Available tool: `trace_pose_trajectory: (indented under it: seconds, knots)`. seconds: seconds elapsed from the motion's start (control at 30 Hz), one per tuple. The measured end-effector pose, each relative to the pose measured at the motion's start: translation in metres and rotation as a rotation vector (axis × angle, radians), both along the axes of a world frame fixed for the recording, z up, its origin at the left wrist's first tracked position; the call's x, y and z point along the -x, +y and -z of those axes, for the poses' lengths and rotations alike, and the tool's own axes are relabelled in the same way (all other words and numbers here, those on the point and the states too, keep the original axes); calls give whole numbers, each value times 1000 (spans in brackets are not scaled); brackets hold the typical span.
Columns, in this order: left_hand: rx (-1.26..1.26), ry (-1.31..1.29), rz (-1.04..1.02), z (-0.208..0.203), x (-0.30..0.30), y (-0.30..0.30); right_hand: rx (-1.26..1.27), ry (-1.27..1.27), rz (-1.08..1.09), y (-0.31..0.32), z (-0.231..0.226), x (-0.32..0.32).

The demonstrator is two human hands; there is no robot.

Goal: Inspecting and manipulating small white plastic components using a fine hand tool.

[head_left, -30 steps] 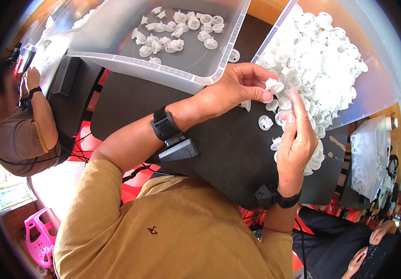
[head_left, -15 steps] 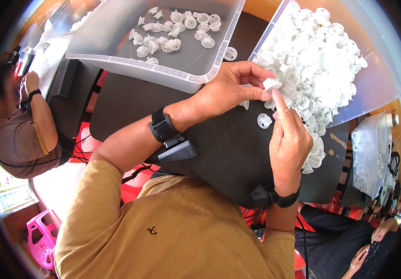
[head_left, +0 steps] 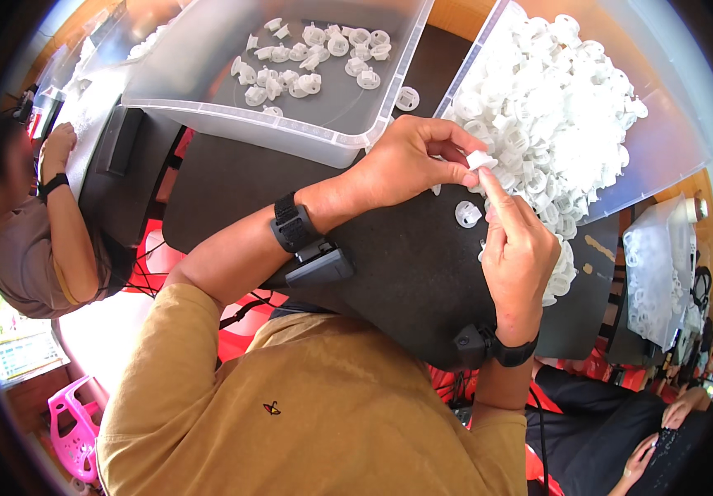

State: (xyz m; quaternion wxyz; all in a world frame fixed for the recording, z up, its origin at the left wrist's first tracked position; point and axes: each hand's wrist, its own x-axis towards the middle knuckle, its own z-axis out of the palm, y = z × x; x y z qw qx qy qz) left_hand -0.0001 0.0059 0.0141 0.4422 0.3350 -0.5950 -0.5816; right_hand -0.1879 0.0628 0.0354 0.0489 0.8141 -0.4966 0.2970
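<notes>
My left hand (head_left: pixel 410 165) pinches a small white plastic part (head_left: pixel 479 160), round with a raised block, between thumb and forefinger over the table. The straight forefinger of my right hand (head_left: pixel 518 248) touches the lower edge of that part. The other right fingers are curled in, and whatever they may hold is hidden; a sliver of white shows beside them. A loose white part (head_left: pixel 467 214) lies on the dark table (head_left: pixel 389 281) between the hands. Just beyond them, a large heap of similar white parts (head_left: pixel 555 107) spills from a tilted clear bin (head_left: pixel 662 140).
A translucent bin (head_left: pixel 232 120) at the far left holds several scattered white parts. Another white part (head_left: pixel 407 99) lies between the bins. One co-worker (head_left: pixel 42 240) sits at the left; another's hands (head_left: pixel 642 455) show at lower right. A bag of parts (head_left: pixel 654 273) stands at the right.
Both hands have barely moved, keeping the same hold. The white part is tilted slightly differently at my fingertips. The left co-worker's arm has shifted a little, and the whole view has moved slightly.
</notes>
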Motion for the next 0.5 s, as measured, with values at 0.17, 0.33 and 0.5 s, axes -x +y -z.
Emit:
trace_pose_trajectory:
  seconds: [0.17, 0.33, 0.5]
  knots:
    - [-78, 207, 65, 0, 1, -3, 136, -190, -43, -6, 2, -2]
    - [-270, 449, 163, -10, 2, 3, -22, -518, 44, -12, 6, 6]
    - [-214, 470, 259, -14, 4, 10, -70, -435, 130, -16, 8, 9]
